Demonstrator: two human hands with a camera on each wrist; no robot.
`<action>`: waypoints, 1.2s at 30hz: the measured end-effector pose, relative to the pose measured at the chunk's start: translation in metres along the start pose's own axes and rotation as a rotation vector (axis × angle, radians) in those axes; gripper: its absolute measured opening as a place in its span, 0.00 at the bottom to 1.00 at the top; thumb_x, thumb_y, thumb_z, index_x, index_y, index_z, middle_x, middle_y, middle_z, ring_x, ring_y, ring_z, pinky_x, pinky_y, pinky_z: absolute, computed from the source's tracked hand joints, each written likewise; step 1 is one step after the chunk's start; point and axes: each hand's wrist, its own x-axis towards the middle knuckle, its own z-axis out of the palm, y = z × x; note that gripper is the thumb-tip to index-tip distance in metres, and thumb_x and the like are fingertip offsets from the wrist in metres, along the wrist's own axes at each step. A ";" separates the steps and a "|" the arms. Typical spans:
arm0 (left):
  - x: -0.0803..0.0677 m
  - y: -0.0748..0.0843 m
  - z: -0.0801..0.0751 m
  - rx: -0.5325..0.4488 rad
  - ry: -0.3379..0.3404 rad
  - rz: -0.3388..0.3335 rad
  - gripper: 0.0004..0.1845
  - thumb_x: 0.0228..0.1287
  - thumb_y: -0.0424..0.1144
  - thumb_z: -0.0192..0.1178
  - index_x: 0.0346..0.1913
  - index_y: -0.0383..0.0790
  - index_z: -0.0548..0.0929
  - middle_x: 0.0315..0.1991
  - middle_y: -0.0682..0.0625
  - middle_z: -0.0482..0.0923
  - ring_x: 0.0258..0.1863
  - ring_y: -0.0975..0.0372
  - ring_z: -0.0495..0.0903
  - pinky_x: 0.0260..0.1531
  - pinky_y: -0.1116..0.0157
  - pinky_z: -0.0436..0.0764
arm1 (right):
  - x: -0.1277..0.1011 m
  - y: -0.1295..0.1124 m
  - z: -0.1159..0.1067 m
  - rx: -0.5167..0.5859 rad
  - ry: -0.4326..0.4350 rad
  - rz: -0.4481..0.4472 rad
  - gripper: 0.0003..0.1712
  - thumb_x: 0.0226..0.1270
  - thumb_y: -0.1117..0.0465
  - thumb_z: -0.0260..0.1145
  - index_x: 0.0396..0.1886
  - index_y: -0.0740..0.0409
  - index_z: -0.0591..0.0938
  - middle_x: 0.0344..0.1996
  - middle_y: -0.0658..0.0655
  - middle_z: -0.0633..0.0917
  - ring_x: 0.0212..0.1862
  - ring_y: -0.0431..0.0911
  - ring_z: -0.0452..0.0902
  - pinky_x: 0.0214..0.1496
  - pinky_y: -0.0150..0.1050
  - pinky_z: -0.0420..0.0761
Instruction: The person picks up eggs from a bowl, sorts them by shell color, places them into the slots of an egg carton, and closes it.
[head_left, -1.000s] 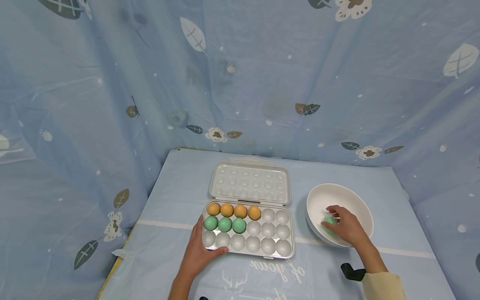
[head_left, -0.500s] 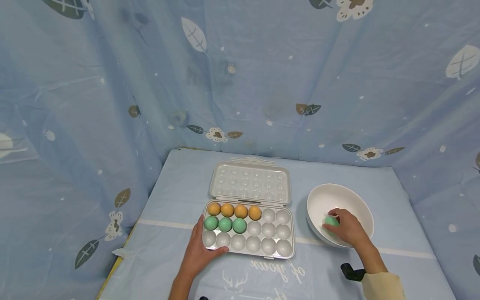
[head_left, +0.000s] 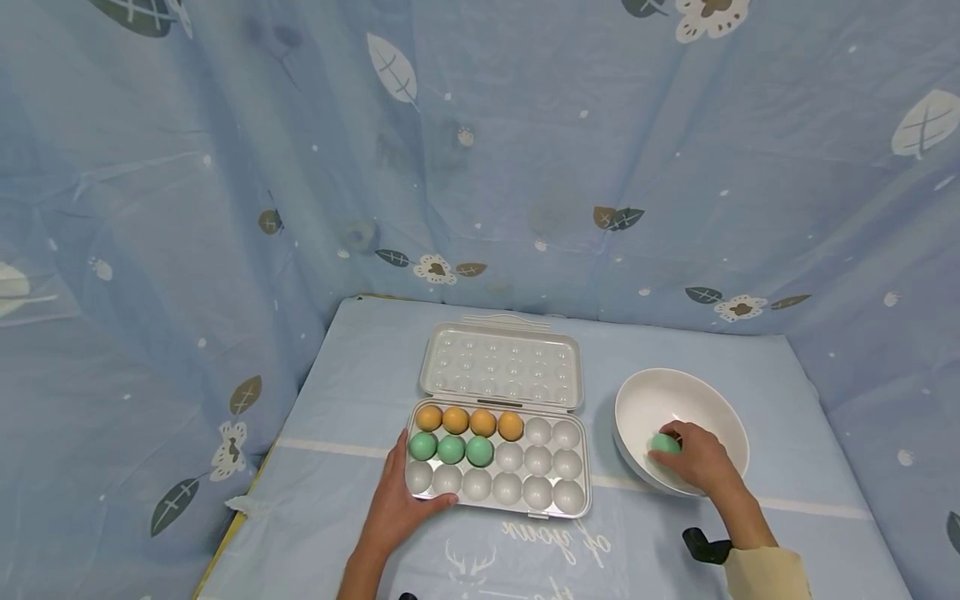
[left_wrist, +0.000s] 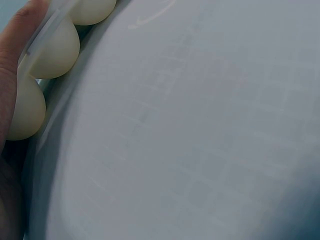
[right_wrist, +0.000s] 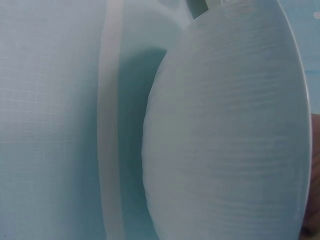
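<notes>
An egg box [head_left: 499, 495] lies open, with orange balls [head_left: 455, 420] in its back row and three green balls [head_left: 451, 450] at the left of the middle row. My left hand [head_left: 395, 506] holds its front left corner, thumb along the front edge and fingers at the left side. In the left wrist view, the thumb [left_wrist: 20, 30] lies against the rim above rounded cups [left_wrist: 56, 50]. Inside the white bowl [head_left: 637, 400], my right hand [head_left: 701, 458] pinches another green ball [head_left: 665, 443] between thumb and fingers. The bowl's wall [right_wrist: 225, 130] hides most of that hand in the right wrist view.
The box's lid [head_left: 501, 363] lies folded back behind its base. A light blue cloth [head_left: 330, 483] with a pale stripe covers the table. Patterned curtains [head_left: 510, 150] hang behind and at both sides. The bowl stands right of the box, with a gap between.
My right fingers have closed in on the green ball inside the bowl, and it has shifted slightly right. My left hand and the egg box stay in place.
</notes>
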 end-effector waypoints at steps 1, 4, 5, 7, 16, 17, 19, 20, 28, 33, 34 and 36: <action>0.000 0.000 0.000 0.004 0.004 0.004 0.77 0.34 0.67 0.83 0.83 0.42 0.47 0.78 0.36 0.58 0.74 0.43 0.65 0.71 0.41 0.68 | 0.000 0.000 0.000 0.000 0.004 0.001 0.27 0.60 0.56 0.78 0.53 0.69 0.83 0.45 0.66 0.87 0.46 0.58 0.82 0.52 0.58 0.80; 0.000 0.001 0.000 0.005 0.008 0.004 0.77 0.35 0.67 0.83 0.83 0.42 0.47 0.77 0.36 0.58 0.74 0.43 0.65 0.71 0.41 0.68 | -0.001 0.000 0.000 0.003 0.020 0.008 0.28 0.61 0.56 0.77 0.56 0.69 0.83 0.47 0.68 0.87 0.48 0.60 0.82 0.54 0.60 0.80; 0.000 0.001 0.000 0.006 0.004 -0.001 0.77 0.35 0.67 0.83 0.84 0.42 0.47 0.77 0.37 0.58 0.74 0.43 0.65 0.71 0.41 0.68 | -0.001 0.001 0.000 0.006 0.023 0.012 0.28 0.61 0.56 0.77 0.56 0.69 0.83 0.48 0.69 0.87 0.48 0.61 0.82 0.54 0.61 0.80; -0.001 0.001 0.000 0.008 -0.004 -0.009 0.77 0.35 0.67 0.83 0.84 0.43 0.46 0.78 0.37 0.58 0.74 0.43 0.65 0.71 0.41 0.67 | -0.001 0.001 0.000 0.015 0.034 0.024 0.28 0.62 0.56 0.77 0.56 0.69 0.83 0.49 0.69 0.86 0.49 0.61 0.82 0.53 0.61 0.80; -0.001 0.000 -0.001 -0.010 -0.017 -0.012 0.78 0.34 0.68 0.83 0.84 0.45 0.46 0.79 0.39 0.57 0.76 0.45 0.63 0.72 0.42 0.67 | -0.001 -0.005 -0.005 0.113 0.137 0.006 0.29 0.65 0.57 0.76 0.59 0.70 0.80 0.53 0.73 0.84 0.51 0.66 0.83 0.51 0.60 0.84; -0.001 0.000 -0.001 -0.011 -0.015 -0.012 0.78 0.34 0.68 0.83 0.84 0.45 0.46 0.79 0.40 0.57 0.76 0.45 0.64 0.72 0.42 0.67 | -0.001 -0.005 -0.006 0.123 0.154 0.000 0.28 0.65 0.58 0.76 0.59 0.70 0.80 0.53 0.73 0.84 0.51 0.67 0.83 0.52 0.60 0.84; -0.001 -0.001 0.000 -0.013 -0.012 -0.010 0.78 0.34 0.67 0.83 0.84 0.46 0.46 0.78 0.39 0.57 0.75 0.44 0.64 0.72 0.42 0.67 | -0.001 -0.006 -0.007 0.145 0.190 -0.011 0.28 0.65 0.59 0.76 0.59 0.70 0.80 0.53 0.73 0.84 0.52 0.67 0.83 0.53 0.60 0.84; -0.001 -0.001 0.000 -0.011 -0.010 -0.005 0.78 0.34 0.67 0.83 0.84 0.45 0.46 0.78 0.39 0.58 0.75 0.44 0.64 0.71 0.41 0.67 | -0.001 -0.007 -0.007 0.156 0.209 -0.016 0.28 0.65 0.59 0.76 0.59 0.70 0.80 0.53 0.73 0.84 0.53 0.67 0.82 0.53 0.60 0.84; -0.001 -0.002 0.000 -0.026 -0.005 -0.005 0.78 0.32 0.68 0.83 0.84 0.47 0.47 0.77 0.39 0.59 0.74 0.45 0.65 0.71 0.42 0.67 | 0.001 -0.013 -0.013 0.202 0.335 -0.037 0.28 0.66 0.58 0.76 0.61 0.67 0.81 0.53 0.70 0.85 0.55 0.64 0.82 0.55 0.58 0.84; 0.000 -0.003 0.001 -0.021 -0.009 -0.007 0.78 0.33 0.68 0.83 0.84 0.46 0.46 0.78 0.39 0.59 0.75 0.45 0.65 0.72 0.42 0.67 | 0.003 -0.017 -0.017 0.238 0.387 -0.061 0.27 0.67 0.57 0.75 0.61 0.65 0.81 0.54 0.67 0.85 0.56 0.62 0.82 0.54 0.29 0.84; 0.000 -0.003 0.001 -0.019 -0.010 -0.008 0.78 0.33 0.68 0.83 0.84 0.46 0.46 0.78 0.39 0.58 0.75 0.45 0.64 0.72 0.42 0.67 | 0.003 -0.018 -0.017 0.246 0.394 -0.065 0.27 0.67 0.56 0.75 0.61 0.65 0.81 0.54 0.67 0.85 0.56 0.62 0.82 0.52 0.22 0.80; 0.000 -0.003 0.001 -0.018 -0.011 -0.007 0.78 0.33 0.69 0.83 0.84 0.46 0.46 0.78 0.39 0.58 0.75 0.45 0.64 0.72 0.42 0.66 | 0.004 -0.020 -0.018 0.268 0.403 -0.072 0.27 0.68 0.56 0.75 0.62 0.65 0.81 0.55 0.67 0.84 0.57 0.62 0.82 0.50 0.11 0.71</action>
